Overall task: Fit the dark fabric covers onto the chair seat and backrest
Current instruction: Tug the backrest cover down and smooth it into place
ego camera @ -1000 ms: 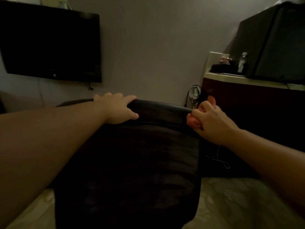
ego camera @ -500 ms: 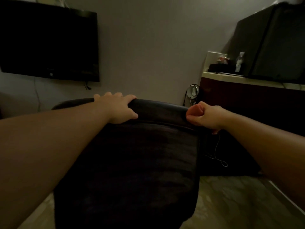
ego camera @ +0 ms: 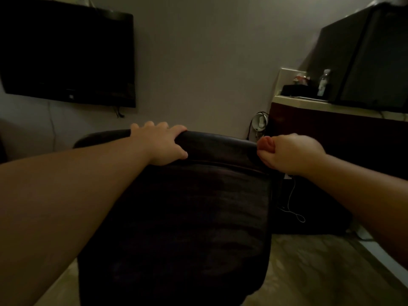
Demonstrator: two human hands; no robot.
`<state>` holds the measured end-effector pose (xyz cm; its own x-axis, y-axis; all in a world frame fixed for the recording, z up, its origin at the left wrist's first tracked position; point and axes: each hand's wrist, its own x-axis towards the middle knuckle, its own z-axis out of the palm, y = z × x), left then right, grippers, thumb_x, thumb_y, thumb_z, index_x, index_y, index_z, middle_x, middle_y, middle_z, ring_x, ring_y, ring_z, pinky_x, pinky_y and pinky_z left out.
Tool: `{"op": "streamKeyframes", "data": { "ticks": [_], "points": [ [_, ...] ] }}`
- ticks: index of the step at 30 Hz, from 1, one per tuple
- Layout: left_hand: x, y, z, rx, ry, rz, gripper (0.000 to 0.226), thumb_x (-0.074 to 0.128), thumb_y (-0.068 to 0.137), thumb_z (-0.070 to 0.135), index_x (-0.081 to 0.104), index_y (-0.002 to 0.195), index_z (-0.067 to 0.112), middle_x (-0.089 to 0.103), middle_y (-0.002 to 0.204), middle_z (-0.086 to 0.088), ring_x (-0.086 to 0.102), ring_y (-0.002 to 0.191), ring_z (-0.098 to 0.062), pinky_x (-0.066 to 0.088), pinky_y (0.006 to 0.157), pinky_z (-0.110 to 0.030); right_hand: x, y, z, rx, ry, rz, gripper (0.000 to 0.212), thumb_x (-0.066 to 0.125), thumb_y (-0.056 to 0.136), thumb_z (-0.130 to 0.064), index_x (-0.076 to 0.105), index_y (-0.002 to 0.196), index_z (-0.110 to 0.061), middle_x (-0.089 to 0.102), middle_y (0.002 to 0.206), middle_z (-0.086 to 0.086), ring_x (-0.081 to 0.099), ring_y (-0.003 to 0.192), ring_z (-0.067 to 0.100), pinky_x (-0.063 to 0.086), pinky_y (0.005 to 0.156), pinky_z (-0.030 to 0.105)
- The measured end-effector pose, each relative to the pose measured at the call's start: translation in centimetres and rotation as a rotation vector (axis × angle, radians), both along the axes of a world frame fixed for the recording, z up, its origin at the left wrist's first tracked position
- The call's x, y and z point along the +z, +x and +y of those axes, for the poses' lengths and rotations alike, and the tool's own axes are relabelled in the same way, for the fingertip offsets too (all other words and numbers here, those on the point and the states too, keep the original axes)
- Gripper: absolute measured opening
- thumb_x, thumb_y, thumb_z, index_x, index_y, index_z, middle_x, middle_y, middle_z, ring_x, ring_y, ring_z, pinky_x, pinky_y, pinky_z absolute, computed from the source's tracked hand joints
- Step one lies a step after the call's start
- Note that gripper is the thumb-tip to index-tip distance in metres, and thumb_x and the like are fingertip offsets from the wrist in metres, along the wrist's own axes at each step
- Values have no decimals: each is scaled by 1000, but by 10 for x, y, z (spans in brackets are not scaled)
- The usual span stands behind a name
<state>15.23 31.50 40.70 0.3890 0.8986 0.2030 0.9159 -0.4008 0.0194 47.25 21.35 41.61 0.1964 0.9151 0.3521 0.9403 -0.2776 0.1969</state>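
Cover seated over the backrest top

Left hand [ego camera: 162, 143] grips the backrest [ego camera: 220, 146] rim at 11 o'clock; right hand [ego camera: 287, 152], splayed a second ago, now fists the dark cover [ego camera: 187, 217] corner at 2 o'clock, ready to tug

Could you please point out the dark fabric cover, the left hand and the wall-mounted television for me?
dark fabric cover [ego camera: 187, 217], head view, middle of its front panel.
left hand [ego camera: 161, 144], head view, back of the hand on the backrest top.
television [ego camera: 66, 51], head view, centre of the dark screen.
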Motion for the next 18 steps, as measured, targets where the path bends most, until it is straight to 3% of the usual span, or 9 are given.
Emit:
{"op": "streamKeyframes", "data": {
  "ticks": [3, 6, 10, 13, 15, 18],
  "points": [
    [-1, 2, 0, -1, 6, 1, 81, 52, 89, 78, 17, 158, 55, 44, 157, -3, 39, 143, -39, 28, 116, -68, -10, 6, -2, -32, -135, -67, 60, 37, 94, -76, 69, 81, -27, 71, 64, -5, 70, 54, 11, 64, 59, 30],
    [-1, 5, 0, -1, 18, -6, 81, 53, 89, 77, 18, 158, 54, 45, 155, -3, 39, 143, -40, 27, 116, -68, -4, 1, -3, -21, -27, -139, 67, 28, 98, -77, 67, 79, -27, 69, 64, -6, 68, 54, 12, 61, 56, 30],
    [-2, 1, -1, 6, 21, -4, 81, 53, 89, 77, 18, 159, 54, 45, 155, -4, 39, 142, -39, 28, 115, -67, -18, -16, 2, 38, 121, -213, 55, 26, 104, -69, 58, 83, -29, 63, 67, -6, 61, 54, 12, 44, 48, 25],
    [-1, 0, -2, -5, 32, 10, 84, 53, 88, 78, 16, 159, 54, 44, 156, -4, 40, 143, -39, 29, 115, -65, -25, -4, -6, 100, 50, -355, 45, 28, 104, -67, 53, 90, -33, 60, 66, -7, 59, 53, 9, 50, 49, 26],
    [0, 2, -1, -5, 26, 10, 85, 53, 87, 79, 17, 160, 54, 44, 157, -4, 40, 143, -40, 30, 115, -64, -11, 6, -7, 74, 56, -342, 48, 28, 103, -68, 54, 86, -32, 61, 65, -6, 60, 51, 10, 53, 51, 27],
    [2, 4, 0, -1, 4, -2, 86, 53, 84, 81, 18, 158, 55, 44, 157, -3, 40, 143, -40, 30, 114, -64, 2, -13, 8, 70, 214, -223, 55, 28, 103, -71, 56, 82, -29, 61, 65, -3, 59, 52, 16, 46, 50, 25]
  ]
}}
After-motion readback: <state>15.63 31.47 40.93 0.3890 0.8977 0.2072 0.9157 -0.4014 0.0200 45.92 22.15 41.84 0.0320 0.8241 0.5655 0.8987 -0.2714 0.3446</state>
